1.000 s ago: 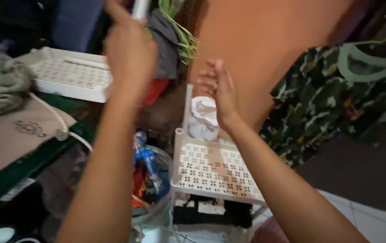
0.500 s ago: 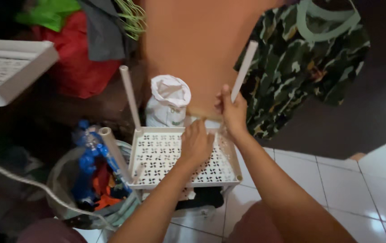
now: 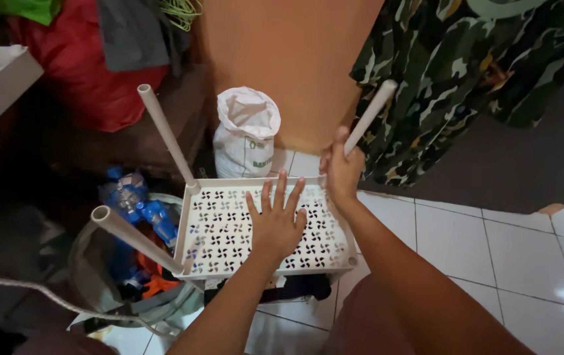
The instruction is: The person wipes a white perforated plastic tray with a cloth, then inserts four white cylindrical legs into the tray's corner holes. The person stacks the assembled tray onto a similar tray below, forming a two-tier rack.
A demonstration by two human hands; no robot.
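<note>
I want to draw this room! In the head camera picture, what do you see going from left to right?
Red cloth → blue toy robot → left hand flat on the white patterned shelf → right hand gripping a white tube → camouflage cloth

Left hand [image 3: 275, 223] flat on a white shelf tray [image 3: 219, 230] full of little holes, fingers [image 3: 281, 190] spread wide. Right hand [image 3: 342, 172] wrapped round a white pole [image 3: 371, 115] at the tray's far right corner. Two more white poles [image 3: 164, 135] sticking up from the left corners. White sack [image 3: 248, 135] just behind the tray. Blue toy [image 3: 134, 200] in a bucket [image 3: 91, 263] by the left edge. White tiled floor [image 3: 512, 263] underneath.
</note>
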